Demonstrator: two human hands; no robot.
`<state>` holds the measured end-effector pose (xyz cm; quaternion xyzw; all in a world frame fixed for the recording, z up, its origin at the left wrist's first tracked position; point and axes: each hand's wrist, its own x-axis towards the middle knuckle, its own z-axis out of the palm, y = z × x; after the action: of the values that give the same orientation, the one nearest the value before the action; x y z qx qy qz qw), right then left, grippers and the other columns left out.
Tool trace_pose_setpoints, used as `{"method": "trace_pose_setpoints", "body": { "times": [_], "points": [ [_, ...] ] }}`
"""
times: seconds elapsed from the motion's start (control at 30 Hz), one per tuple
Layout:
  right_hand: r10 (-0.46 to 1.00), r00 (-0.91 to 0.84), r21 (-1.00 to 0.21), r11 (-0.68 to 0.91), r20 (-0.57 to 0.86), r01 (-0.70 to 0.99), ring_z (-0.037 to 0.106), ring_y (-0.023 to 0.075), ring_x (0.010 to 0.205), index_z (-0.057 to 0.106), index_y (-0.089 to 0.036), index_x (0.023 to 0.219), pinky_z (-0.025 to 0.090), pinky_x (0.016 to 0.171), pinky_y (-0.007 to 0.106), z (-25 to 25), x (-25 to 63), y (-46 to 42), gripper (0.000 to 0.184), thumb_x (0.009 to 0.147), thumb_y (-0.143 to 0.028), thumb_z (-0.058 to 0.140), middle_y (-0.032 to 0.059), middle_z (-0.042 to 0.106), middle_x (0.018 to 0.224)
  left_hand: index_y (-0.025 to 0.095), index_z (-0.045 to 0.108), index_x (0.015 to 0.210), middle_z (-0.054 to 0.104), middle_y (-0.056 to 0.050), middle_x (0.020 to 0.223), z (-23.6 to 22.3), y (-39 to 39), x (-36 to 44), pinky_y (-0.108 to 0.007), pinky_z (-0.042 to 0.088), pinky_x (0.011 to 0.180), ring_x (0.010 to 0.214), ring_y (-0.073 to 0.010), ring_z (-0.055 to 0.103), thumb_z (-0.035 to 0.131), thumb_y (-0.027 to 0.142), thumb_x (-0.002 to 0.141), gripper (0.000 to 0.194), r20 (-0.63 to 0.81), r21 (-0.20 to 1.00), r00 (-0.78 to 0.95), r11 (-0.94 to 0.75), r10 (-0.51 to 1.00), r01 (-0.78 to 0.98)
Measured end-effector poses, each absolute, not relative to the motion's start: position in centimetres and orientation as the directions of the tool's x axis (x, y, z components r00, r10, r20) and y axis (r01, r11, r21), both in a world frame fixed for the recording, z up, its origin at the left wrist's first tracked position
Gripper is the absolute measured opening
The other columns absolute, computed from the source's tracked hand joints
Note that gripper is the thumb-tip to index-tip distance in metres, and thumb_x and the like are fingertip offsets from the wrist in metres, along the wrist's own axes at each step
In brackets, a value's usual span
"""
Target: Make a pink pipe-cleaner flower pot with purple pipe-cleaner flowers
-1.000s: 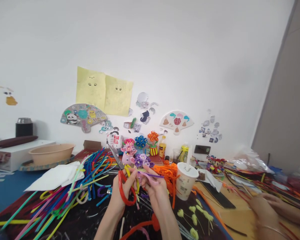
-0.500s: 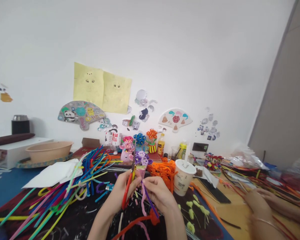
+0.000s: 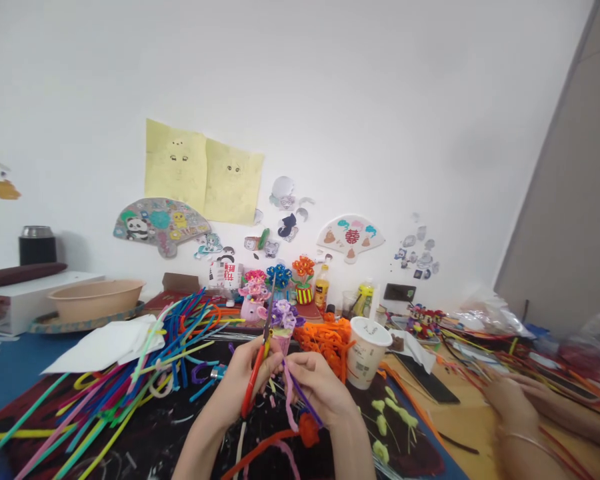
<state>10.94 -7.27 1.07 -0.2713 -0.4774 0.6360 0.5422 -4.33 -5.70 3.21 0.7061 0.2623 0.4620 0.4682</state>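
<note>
My left hand is closed round red-handled scissors, whose blades point up past my fingers. Close beside it, my right hand pinches pink and purple pipe cleaners that hang down between the two hands. An orange pipe cleaner with a curled end lies just below my right wrist. Both hands hover over a black mat at the table's near middle.
A heap of coloured pipe cleaners spreads to the left, with white paper and a tan bowl behind. A paper cup, orange coils and small flower models stand ahead. Another person's hands work at the right.
The scissors turned from tilted left and open-looped to upright in my left hand. My right hand drew the pink and purple pipe cleaners downward. The view rose slightly.
</note>
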Motion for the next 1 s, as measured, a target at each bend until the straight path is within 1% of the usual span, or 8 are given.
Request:
{"method": "trace_pose_setpoints", "body": {
  "times": [0.17, 0.23, 0.3, 0.4, 0.53, 0.7, 0.8, 1.0],
  "points": [
    [0.959, -0.252, -0.897, 0.003, 0.127, -0.442, 0.053, 0.0062, 0.041, 0.068, -0.006, 0.068, 0.041, 0.045, 0.017, 1.04, 11.1, -7.4, 0.03, 0.06, -0.032, 0.081, 0.0016, 0.06, 0.05, 0.016, 0.049, 0.07, 0.04, 0.008, 0.05, 3.75, -6.02, -4.31, -0.017, 0.025, 0.041, 0.043, -0.0054, 0.032, 0.062, 0.039, 0.075, 0.027, 0.406, 0.908, 0.43, -0.41, 0.807, -0.088],
    [0.964, -0.24, -0.894, -0.008, 0.111, -0.448, 0.052, 0.0059, 0.042, 0.069, -0.006, 0.07, 0.04, 0.045, 0.016, 1.03, 11.11, -7.37, 0.029, 0.059, -0.03, 0.081, 0.0016, 0.06, 0.051, 0.016, 0.049, 0.072, 0.041, 0.008, 0.051, 3.55, -5.91, -4.34, -0.017, 0.026, 0.042, 0.044, -0.0055, 0.032, 0.061, 0.037, 0.076, 0.025, 0.406, 0.908, 0.431, -0.411, 0.806, -0.086],
    [0.961, -0.251, -0.892, -0.009, 0.118, -0.452, 0.046, 0.0033, 0.038, 0.068, -0.007, 0.073, 0.033, 0.041, 0.015, 1.1, 11.08, -7.36, 0.028, 0.059, -0.028, 0.08, -0.0002, 0.058, 0.05, 0.016, 0.05, 0.073, 0.041, 0.008, 0.052, 3.25, -5.74, -4.38, -0.017, 0.027, 0.043, 0.045, -0.0055, 0.033, 0.06, 0.036, 0.077, 0.022, 0.403, 0.907, 0.438, -0.416, 0.803, -0.072],
    [0.947, -0.289, -0.894, -0.004, 0.14, -0.447, 0.034, -0.0004, 0.035, 0.066, -0.008, 0.076, 0.02, 0.037, 0.014, 1.19, 11.04, -7.37, 0.025, 0.062, -0.026, 0.078, -0.0035, 0.053, 0.048, 0.016, 0.05, 0.072, 0.041, 0.008, 0.052, 2.94, -5.53, -4.39, -0.017, 0.026, 0.042, 0.045, -0.0053, 0.033, 0.061, 0.036, 0.076, 0.023, 0.394, 0.907, 0.449, -0.419, 0.802, -0.046],
    [0.948, -0.283, -0.9, 0.008, 0.146, -0.435, 0.027, -0.0004, 0.037, 0.064, -0.009, 0.074, 0.013, 0.038, 0.016, 1.0, 10.99, -7.25, 0.024, 0.064, -0.026, 0.077, -0.0051, 0.05, 0.047, 0.016, 0.048, 0.067, 0.038, 0.009, 0.051, 2.94, -5.45, -4.29, -0.017, 0.026, 0.042, 0.044, -0.0051, 0.031, 0.063, 0.037, 0.074, 0.026, 0.399, 0.903, 0.44, -0.428, 0.804, -0.038],
    [0.962, -0.226, -0.898, 0.038, 0.151, -0.438, 0.022, 0.001, 0.038, 0.055, -0.012, 0.059, 0.01, 0.04, 0.018, 0.55, 10.98, -6.96, 0.027, 0.059, -0.027, 0.079, -0.01, 0.038, 0.041, 0.016, 0.05, 0.069, 0.039, 0.008, 0.052, 2.88, -5.4, -4.15, -0.017, 0.026, 0.043, 0.045, -0.0055, 0.032, 0.062, 0.038, 0.075, 0.026, 0.401, 0.9, 0.432, -0.435, 0.808, -0.022],
    [0.972, -0.174, -0.901, 0.072, 0.16, -0.428, 0.021, 0.0014, 0.038, 0.054, -0.013, 0.058, 0.01, 0.04, 0.019, 0.49, 11.01, -6.89, 0.03, 0.058, -0.029, 0.08, -0.0103, 0.038, 0.041, 0.016, 0.05, 0.071, 0.04, 0.008, 0.05, 2.89, -5.43, -4.13, -0.017, 0.025, 0.042, 0.043, -0.0055, 0.032, 0.063, 0.04, 0.073, 0.028, 0.383, 0.911, 0.409, -0.413, 0.828, -0.018],
    [0.967, -0.164, -0.906, 0.112, 0.194, -0.407, 0.02, 0.0018, 0.039, 0.051, -0.014, 0.052, 0.01, 0.041, 0.02, 0.89, 11.03, -7.14, 0.036, 0.061, -0.036, 0.078, -0.0105, 0.034, 0.041, 0.016, 0.048, 0.066, 0.041, 0.008, 0.048, 3.17, -5.42, -4.28, -0.017, 0.027, 0.042, 0.043, -0.0055, 0.033, 0.064, 0.039, 0.073, 0.028, 0.407, 0.901, 0.394, -0.434, 0.824, -0.025]
  ]
}}
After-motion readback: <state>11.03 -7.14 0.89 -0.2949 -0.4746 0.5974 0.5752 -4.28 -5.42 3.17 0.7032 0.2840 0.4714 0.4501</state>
